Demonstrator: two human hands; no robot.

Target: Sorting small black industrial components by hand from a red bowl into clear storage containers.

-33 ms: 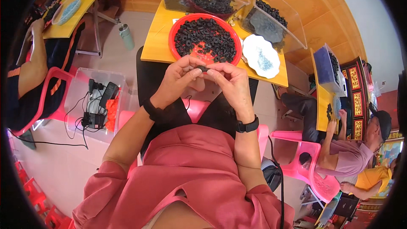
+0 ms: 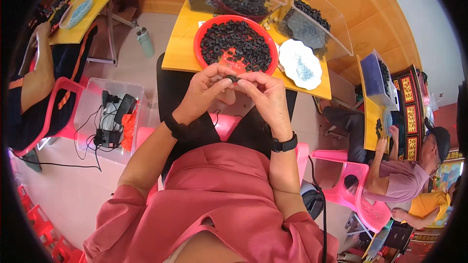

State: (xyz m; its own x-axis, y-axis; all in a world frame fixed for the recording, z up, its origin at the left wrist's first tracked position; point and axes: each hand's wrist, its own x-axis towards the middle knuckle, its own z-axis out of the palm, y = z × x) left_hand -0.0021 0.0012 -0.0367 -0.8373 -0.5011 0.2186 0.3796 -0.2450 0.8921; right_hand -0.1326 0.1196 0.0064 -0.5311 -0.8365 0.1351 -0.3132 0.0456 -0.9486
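Between the fingertips of both hands, by the near rim of a red tray (image 2: 197,44), is a small dark piece (image 2: 232,79). Left hand (image 2: 207,87) and right hand (image 2: 265,91) each pinch it, thumb and fingers nearly together; the fingers partly hide it. Black parts (image 2: 236,39) fill most of the tray, set on a yellow table (image 2: 178,52) beside a white scalloped plate (image 2: 291,51) and two clear bins (image 2: 278,5). Beyond, on the pale tiled floor (image 2: 63,180), stand a green bottle (image 2: 145,43) and pink chairs (image 2: 343,185).

Left hand (image 2: 201,93) just beside right hand (image 2: 268,95)
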